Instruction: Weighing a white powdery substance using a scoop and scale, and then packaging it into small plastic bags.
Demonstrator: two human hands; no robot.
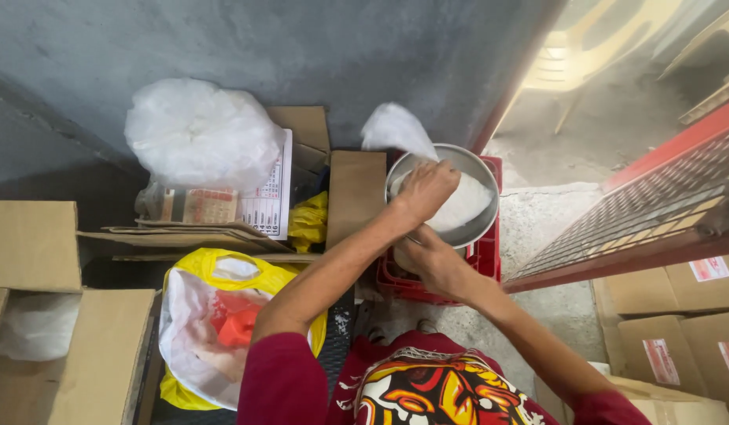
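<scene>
We've got our left hand (pixel 426 189) curled down into the metal bowl (pixel 443 197) gripping white stuff, right hand (pixel 431 260) cupping it underneath.

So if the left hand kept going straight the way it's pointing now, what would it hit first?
The left hand points up and right across the metal bowl. It would likely meet the white stuff in the bowl first, though depth is hard to judge from above.
</scene>
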